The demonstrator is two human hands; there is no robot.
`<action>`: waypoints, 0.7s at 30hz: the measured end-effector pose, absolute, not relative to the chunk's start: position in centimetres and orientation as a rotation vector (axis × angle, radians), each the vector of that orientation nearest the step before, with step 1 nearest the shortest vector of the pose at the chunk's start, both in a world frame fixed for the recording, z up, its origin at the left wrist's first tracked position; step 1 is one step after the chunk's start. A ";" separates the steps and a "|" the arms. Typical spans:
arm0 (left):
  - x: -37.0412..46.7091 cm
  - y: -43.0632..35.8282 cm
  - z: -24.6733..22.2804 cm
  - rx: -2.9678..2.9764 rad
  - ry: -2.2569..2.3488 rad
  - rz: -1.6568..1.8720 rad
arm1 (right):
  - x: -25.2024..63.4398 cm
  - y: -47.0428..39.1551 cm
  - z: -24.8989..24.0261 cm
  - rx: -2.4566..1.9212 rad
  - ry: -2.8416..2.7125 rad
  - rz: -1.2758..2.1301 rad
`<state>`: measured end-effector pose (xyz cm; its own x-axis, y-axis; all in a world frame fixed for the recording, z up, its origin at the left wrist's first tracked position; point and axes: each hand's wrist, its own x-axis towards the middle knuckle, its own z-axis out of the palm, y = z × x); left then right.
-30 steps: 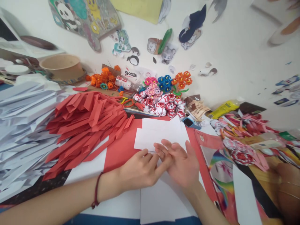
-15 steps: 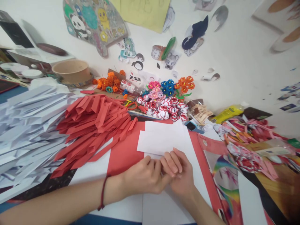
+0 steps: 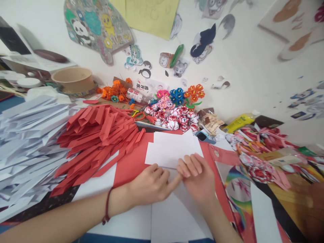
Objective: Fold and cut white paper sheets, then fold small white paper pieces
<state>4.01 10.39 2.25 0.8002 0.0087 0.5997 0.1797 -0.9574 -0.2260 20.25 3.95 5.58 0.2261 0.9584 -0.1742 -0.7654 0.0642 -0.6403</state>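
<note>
left hand (image 3: 149,184): most fingers curled, one finger stretched across to the right hand (image 3: 198,175); they seem to touch.
grip: right fingers bent inward; i cannot tell whether anything is pinched between the hands.
fingertip work: in my judgement, best done with light contact and steady wrists, clear of the paper edges.
forearms: left slants in from lower left, wearing a dark red cord bracelet (image 3: 107,204); right rises from lower right.
paper: small white rectangular paper sheets (image 3: 172,148) lie just beyond the hands; a large white paper sheet (image 3: 177,216) lies beneath.
left side: red folded paper strips (image 3: 101,131), then white folded paper strips (image 3: 32,128).
beyond: red-and-white rounded flowers (image 3: 174,118).
</note>
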 end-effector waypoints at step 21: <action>4.5 14.3 2.3 -2.532 -0.083 -0.571 | 21.8 4.5 2.5 -1.806 -1.821 0.170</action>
<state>4.50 14.34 2.31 0.9084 -0.0561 0.4142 0.1716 -0.8535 -0.4920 21.81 4.50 2.46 0.0679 0.9522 0.2977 0.8808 0.0830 -0.4661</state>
